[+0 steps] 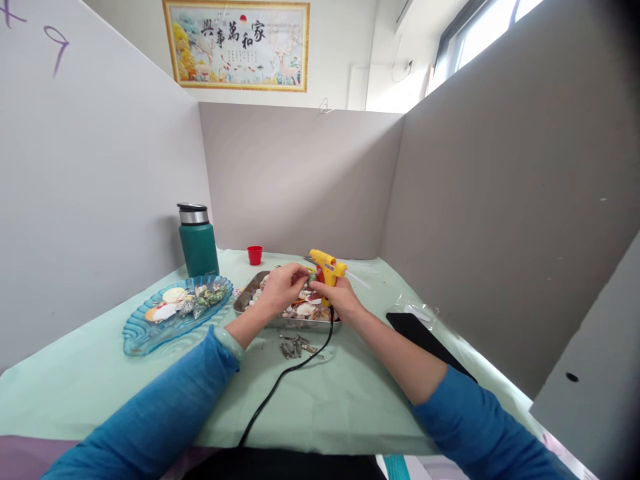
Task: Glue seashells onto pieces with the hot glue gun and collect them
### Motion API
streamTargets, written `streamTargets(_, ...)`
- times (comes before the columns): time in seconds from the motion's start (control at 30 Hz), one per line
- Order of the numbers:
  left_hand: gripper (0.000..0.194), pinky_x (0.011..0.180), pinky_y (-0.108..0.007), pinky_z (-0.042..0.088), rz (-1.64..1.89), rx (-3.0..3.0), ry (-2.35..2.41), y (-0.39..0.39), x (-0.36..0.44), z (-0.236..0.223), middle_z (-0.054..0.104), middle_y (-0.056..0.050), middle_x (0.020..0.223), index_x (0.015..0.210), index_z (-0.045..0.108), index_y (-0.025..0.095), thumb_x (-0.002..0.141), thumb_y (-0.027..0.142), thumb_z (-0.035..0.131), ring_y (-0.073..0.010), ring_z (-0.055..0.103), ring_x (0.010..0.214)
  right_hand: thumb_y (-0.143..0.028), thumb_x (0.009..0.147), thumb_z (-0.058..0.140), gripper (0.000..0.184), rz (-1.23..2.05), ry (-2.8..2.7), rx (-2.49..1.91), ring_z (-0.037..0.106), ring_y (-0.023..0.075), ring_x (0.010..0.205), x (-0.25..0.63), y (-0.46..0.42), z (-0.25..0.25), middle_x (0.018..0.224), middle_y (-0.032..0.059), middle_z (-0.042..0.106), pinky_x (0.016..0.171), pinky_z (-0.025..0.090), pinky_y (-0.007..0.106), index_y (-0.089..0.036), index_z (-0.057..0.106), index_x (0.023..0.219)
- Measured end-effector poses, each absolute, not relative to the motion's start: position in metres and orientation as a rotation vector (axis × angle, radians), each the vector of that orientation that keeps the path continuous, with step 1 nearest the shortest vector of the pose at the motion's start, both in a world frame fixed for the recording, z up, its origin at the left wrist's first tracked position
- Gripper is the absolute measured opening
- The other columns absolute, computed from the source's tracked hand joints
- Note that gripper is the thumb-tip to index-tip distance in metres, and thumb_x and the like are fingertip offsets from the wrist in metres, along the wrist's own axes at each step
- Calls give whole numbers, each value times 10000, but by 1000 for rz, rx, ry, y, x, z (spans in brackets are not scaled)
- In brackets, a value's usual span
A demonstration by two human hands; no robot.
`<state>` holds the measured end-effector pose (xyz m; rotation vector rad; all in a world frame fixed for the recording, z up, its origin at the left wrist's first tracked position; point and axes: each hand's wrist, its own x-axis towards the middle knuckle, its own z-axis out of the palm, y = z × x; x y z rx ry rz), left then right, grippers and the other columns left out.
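A yellow hot glue gun (pixel 329 268) is upright in my right hand (pixel 343 297), its nozzle pointing left and its black cord running down toward me. My right fingers are closed around the handle, and the thumb reaches toward my left hand (pixel 286 285). The left fingers are pinched together beside the gun, at a small greenish piece (pixel 311 279) between the two hands. What exactly the left fingertips hold is too small to make out. Directly below both hands sits a metal tray (pixel 280 323) with many seashells (pixel 306 309) in it.
Metal clips (pixel 297 347) lie in front of the tray. A blue glass dish (pixel 145 333) with shells and green patterned pieces stands left, by a green bottle (pixel 198 243). A red cup (pixel 255 255) is behind. Right are a black flat object (pixel 425 340) and clear plastic (pixel 417 310). Partitions (pixel 300 180) enclose the table.
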<state>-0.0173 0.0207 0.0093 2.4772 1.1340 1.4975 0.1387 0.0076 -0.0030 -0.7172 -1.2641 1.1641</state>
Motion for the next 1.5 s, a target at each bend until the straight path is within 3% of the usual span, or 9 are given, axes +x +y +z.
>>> streamTargets(0.4, 105, 629, -242, 434, 1556, 2657, 1125, 18, -15, 9, 621, -22, 756, 822, 600, 173, 780, 118, 521, -128, 559, 671, -263, 553, 783, 385, 1173, -1267, -755, 635, 160, 674, 140, 7, -3, 723, -11, 634, 679, 547, 325, -166, 563, 854)
streamTargets(1.07, 108, 592, -237, 404, 1510, 2792, 1157, 19, -15, 7, 590, -23, 748, 802, 595, 172, 796, 115, 503, -123, 525, 630, -306, 548, 798, 390, 1218, -1307, -795, 633, 153, 598, 144, 12, -7, 650, -17, 625, 656, 542, 320, -163, 564, 826)
streamTargets(1.37, 208, 686, -273, 455, 1411, 2791, 1244, 9, -15, 14, 641, -56, 900, 935, 637, 199, 860, 171, 444, -157, 603, 763, -312, 555, 794, 399, 1203, -1291, -784, 603, 127, 583, 145, 14, -7, 687, -19, 612, 523, 493, 244, -165, 565, 847)
streamTargets(1.5, 222, 695, -288, 490, 1503, 2459, 1182, 13, -19, 22, 648, -69, 955, 999, 621, 182, 843, 177, 463, -154, 627, 746, -330, 555, 797, 419, 1234, -1230, -711, 594, 126, 570, 147, 16, -7, 687, -27, 605, 486, 469, 239, -180, 572, 874)
